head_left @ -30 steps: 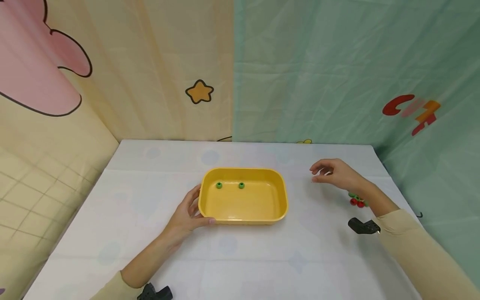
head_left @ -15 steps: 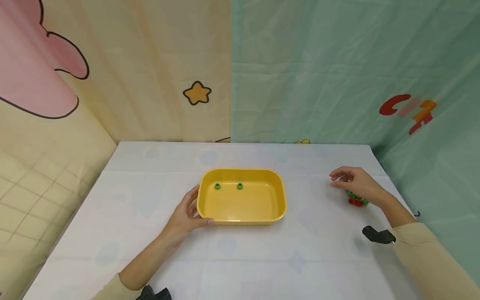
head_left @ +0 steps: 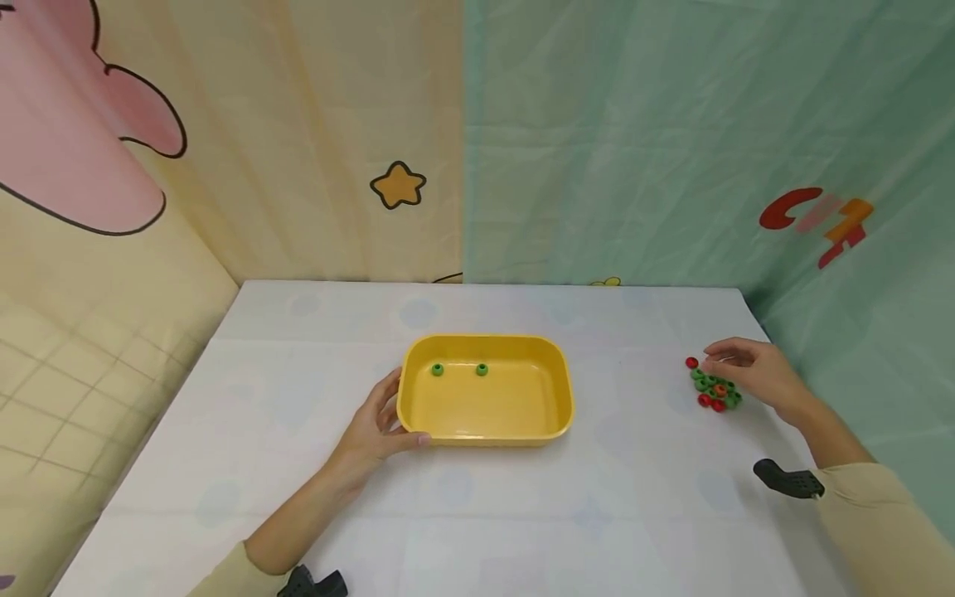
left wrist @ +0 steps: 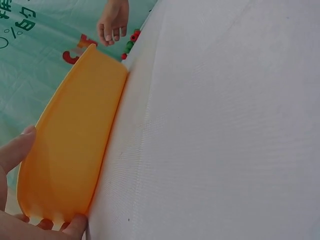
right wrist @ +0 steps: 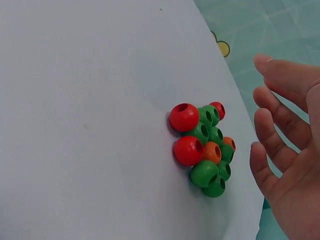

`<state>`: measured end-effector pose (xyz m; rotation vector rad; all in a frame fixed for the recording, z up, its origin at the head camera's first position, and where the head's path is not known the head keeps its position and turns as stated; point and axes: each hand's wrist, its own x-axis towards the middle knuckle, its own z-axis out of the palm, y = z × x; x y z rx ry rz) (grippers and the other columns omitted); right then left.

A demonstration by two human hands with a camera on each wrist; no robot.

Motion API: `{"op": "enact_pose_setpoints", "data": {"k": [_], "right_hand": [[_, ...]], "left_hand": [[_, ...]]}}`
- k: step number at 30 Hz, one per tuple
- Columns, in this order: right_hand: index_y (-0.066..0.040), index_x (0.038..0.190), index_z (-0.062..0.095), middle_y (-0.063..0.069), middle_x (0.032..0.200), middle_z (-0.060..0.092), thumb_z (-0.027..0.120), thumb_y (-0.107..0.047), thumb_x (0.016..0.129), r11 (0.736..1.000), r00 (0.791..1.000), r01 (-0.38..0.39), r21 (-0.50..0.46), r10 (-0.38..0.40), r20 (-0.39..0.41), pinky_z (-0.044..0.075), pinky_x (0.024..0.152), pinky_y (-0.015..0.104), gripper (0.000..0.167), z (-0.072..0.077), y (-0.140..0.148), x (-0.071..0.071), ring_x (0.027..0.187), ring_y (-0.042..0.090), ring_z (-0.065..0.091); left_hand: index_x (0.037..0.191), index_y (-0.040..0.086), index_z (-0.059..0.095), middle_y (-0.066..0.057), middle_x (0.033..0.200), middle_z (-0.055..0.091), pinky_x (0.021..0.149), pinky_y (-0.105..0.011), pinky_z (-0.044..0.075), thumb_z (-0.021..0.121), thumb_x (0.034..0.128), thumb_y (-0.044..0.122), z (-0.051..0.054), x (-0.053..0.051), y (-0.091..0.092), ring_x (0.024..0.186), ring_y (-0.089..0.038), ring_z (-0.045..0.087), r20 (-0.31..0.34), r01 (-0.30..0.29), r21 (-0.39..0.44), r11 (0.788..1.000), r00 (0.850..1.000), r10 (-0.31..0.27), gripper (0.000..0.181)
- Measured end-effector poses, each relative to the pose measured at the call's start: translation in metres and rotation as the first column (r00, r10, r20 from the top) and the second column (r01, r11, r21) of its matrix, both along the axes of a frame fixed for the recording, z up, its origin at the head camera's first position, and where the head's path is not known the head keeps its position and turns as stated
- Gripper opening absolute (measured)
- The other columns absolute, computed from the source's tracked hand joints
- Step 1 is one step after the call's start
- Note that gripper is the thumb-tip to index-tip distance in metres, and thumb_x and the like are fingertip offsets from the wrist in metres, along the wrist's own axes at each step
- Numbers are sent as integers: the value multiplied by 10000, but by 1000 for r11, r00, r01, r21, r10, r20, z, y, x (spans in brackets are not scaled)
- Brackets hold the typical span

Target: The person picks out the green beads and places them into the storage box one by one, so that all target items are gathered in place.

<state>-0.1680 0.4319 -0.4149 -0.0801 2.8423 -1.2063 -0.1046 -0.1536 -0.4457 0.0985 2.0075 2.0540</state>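
My left hand holds the left end of a yellow tray, its thumb along the front side. The left wrist view shows those fingers on the end wall of the tray. Inside lie two green beads, one on the left and one near the middle. On the right, my right hand hovers over a cluster of loose round beads. In the right wrist view, that hand has loosely bent fingers, apart from the red, green and orange beads.
A white patterned cloth covers the table. Printed curtains, beige and green, stand along the back and sides. Black devices sit at the left wrist and right wrist.
My right hand has moved right, away from the tray's side and over to the bead cluster, which is now more exposed. The left hand and the tray have stayed in place.
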Motion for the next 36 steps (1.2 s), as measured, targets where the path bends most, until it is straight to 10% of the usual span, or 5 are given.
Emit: {"op": "enact_pose_setpoints", "data": {"k": [9,22,36], "right_hand": [[62,1253,634,-193,1020,660,711,-323,1005,998,998,55,5,-55,13,488,713,132,465,-4,20,15,886,-43,566],[80,1280,638,73,1135,697,722,-259,996,995,989,-3,101,-11,144,500,697,178,450,-27,56,30,885,-30,554],[82,1194,681,66,992,638,752,-266,973,986,997,53,159,-60,42,463,638,211,418,-39,45,31,810,97,523]], "left_hand": [[1640,164,243,-78,1661,250,1113,-316,412,856,833,-7,2,2,1,1497,-327,305,19,-15,-18,1000,1000,15,1028],[1640,153,234,-73,1656,261,1124,-314,400,861,828,-5,2,1,0,1492,-329,311,10,-3,-21,1000,1000,3,1038],[1640,153,232,-78,1652,263,1119,-313,408,850,836,-16,1,1,0,1495,-325,311,7,0,-11,1000,1000,0,1028]]}}
